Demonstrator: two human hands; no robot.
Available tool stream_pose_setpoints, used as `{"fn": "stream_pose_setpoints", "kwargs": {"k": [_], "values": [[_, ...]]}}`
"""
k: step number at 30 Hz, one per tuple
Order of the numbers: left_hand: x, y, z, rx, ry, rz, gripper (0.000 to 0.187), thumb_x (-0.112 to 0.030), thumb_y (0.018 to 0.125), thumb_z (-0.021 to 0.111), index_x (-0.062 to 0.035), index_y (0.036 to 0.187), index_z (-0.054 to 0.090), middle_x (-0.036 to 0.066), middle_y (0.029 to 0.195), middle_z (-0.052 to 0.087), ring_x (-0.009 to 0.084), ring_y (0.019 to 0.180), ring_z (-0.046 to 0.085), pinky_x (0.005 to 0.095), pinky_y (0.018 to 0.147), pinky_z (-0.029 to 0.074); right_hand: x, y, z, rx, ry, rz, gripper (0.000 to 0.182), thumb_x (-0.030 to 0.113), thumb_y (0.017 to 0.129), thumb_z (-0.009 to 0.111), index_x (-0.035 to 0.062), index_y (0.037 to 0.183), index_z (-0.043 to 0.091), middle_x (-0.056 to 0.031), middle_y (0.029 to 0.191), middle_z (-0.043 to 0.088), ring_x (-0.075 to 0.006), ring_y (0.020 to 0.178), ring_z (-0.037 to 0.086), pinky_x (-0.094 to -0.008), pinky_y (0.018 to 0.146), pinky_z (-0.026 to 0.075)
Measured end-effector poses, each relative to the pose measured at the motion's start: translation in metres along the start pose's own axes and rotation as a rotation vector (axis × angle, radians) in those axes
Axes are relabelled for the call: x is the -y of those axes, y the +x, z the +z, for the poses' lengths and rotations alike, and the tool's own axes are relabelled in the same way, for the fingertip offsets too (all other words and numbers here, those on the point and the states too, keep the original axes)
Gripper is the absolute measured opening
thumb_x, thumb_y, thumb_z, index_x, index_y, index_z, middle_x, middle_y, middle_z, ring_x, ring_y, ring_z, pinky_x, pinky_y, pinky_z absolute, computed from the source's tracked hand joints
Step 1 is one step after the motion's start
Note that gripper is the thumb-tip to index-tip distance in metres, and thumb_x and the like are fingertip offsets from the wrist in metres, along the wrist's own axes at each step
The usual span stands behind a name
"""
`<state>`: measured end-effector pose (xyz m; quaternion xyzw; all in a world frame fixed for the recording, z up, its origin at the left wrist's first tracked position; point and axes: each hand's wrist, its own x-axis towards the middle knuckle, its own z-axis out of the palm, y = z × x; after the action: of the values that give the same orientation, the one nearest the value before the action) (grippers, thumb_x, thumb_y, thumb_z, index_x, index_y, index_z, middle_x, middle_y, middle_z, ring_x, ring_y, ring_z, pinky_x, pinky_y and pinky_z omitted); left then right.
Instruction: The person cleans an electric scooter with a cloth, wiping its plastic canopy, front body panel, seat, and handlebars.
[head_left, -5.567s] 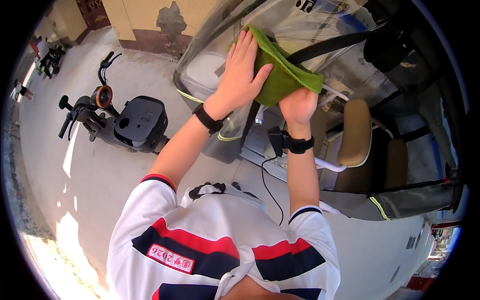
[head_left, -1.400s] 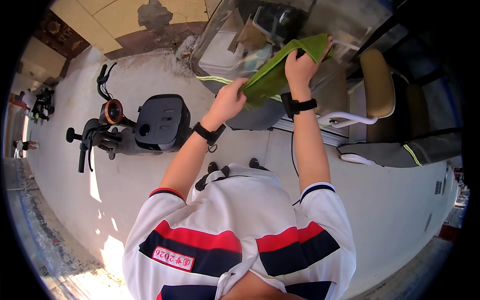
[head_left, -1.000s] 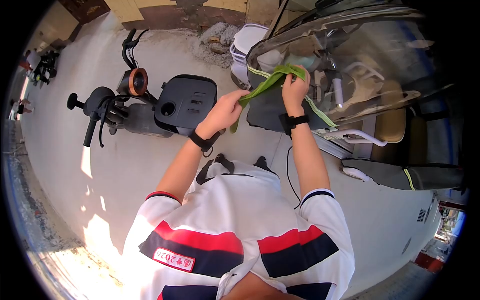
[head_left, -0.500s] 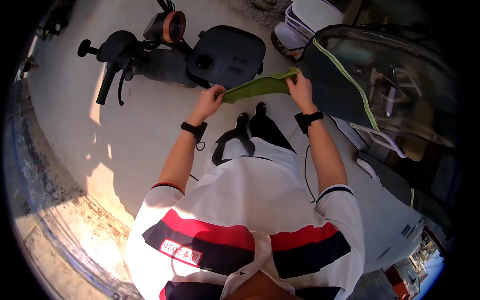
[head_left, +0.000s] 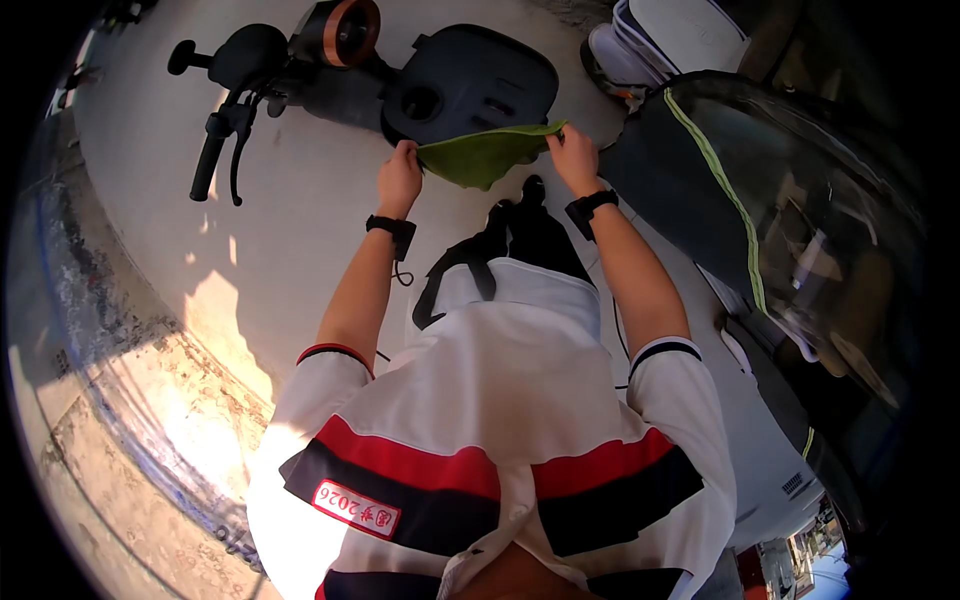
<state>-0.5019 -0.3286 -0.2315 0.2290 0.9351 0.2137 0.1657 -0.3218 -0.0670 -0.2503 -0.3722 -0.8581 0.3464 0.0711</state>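
A green cloth (head_left: 482, 158) is stretched between my two hands, its lower edge sagging in the middle. My left hand (head_left: 401, 180) pinches the cloth's left end, fingers closed on it. At the opposite end, my right hand (head_left: 574, 160) grips the corner between thumb and fingers. Just beyond the cloth is the dark plastic panel (head_left: 470, 75) of a two-wheeler, with a round hole in it; the cloth overlaps its near edge in this view. A black strapped device is on each wrist.
The two-wheeler's handlebar (head_left: 222, 135) with brake lever and its orange-rimmed headlight (head_left: 350, 32) are at upper left. To the right stands a dark cover with a clear window (head_left: 800, 210) and green trim. White chair-like items (head_left: 690, 35) sit behind it. My shoes are on the pale floor (head_left: 300, 220).
Both hands have shifted left and slightly up in view, still holding the cloth. The cloth now hangs wider and lower in its middle. The surroundings have shifted right with the camera.
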Motion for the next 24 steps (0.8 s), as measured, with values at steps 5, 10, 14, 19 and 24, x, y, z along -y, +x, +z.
{"fn": "stream_pose_setpoints", "kwargs": {"k": [5, 10, 14, 19, 24], "values": [[-0.003, 0.015, 0.027, -0.047, -0.385, -0.044, 0.018, -0.013, 0.100, 0.049, -0.0075, 0.116, 0.055, 0.015, 0.096, 0.072, 0.0344, 0.086, 0.070, 0.0389, 0.072, 0.055, -0.017, 0.035, 0.016, -0.016, 0.392, 0.055, 0.021, 0.020, 0.094, 0.060, -0.0003, 0.100, 0.062, -0.0170, 0.084, 0.071, -0.0361, 0.081, 0.069, -0.0451, 0.072, 0.054], [-0.038, 0.016, 0.034, -0.054, -0.476, 0.075, 0.040, -0.012, 0.095, 0.058, -0.0036, 0.133, 0.047, 0.022, 0.133, 0.055, 0.0350, 0.121, 0.057, 0.0394, 0.097, 0.048, 0.001, 0.044, 0.026, -0.125, 0.542, 0.018, 0.040, 0.014, 0.093, 0.063, -0.0019, 0.124, 0.044, -0.0239, 0.104, 0.069, -0.0397, 0.095, 0.068, -0.0445, 0.082, 0.054], [-0.022, 0.019, 0.057, 0.113, -0.161, 0.134, 0.058, -0.016, 0.086, 0.068, -0.0042, 0.138, 0.044, 0.024, 0.147, 0.042, 0.0412, 0.135, 0.041, 0.0444, 0.109, 0.039, -0.001, 0.044, 0.045, 0.017, 0.294, -0.077, 0.053, 0.016, 0.093, 0.066, -0.0030, 0.131, 0.034, -0.0266, 0.120, 0.063, -0.0396, 0.108, 0.064, -0.0416, 0.089, 0.052], [-0.003, 0.019, 0.076, 0.151, 0.050, 0.251, 0.068, -0.023, 0.087, 0.071, -0.0053, 0.144, 0.040, 0.022, 0.155, 0.028, 0.0427, 0.143, 0.028, 0.0457, 0.115, 0.031, 0.009, 0.056, 0.039, 0.225, 0.075, -0.034, 0.045, 0.013, 0.089, 0.068, -0.0028, 0.124, 0.045, -0.0228, 0.122, 0.063, -0.0420, 0.111, 0.061, -0.0427, 0.092, 0.051], [0.007, 0.029, 0.073, 0.127, 0.055, 0.353, 0.073, -0.025, 0.080, 0.075, -0.0082, 0.144, 0.043, 0.020, 0.156, 0.027, 0.0433, 0.142, 0.028, 0.0493, 0.115, 0.030, -0.008, 0.069, 0.066, 0.123, -0.133, -0.287, 0.052, 0.017, 0.090, 0.065, 0.0019, 0.136, 0.047, -0.0193, 0.138, 0.052, -0.0377, 0.126, 0.049, -0.0459, 0.106, 0.039]]}}
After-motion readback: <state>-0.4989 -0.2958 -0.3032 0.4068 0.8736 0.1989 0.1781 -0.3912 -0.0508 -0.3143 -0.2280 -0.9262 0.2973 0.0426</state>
